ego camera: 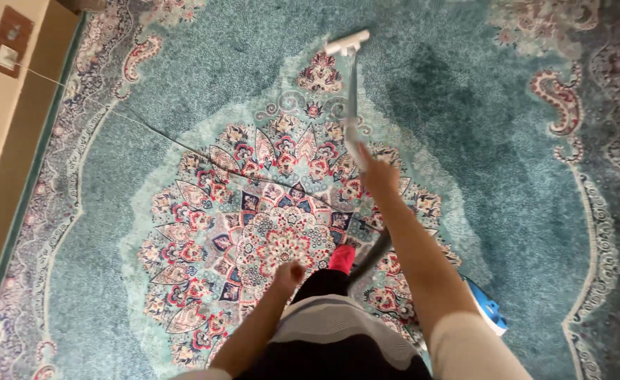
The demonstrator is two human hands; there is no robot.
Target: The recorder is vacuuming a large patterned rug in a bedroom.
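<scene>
Vacuum wand gripped by right hand at arm's length so its head reaches far across teal carpet; left hand fisted, empty.

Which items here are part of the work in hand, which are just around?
In use:
- right hand gripping the vacuum wand
- floor head
- hose
- blue vacuum body
- cord to the wall socket
- patterned carpet

Just around:
- left hand, loosely closed, holding nothing
- red sock
</scene>
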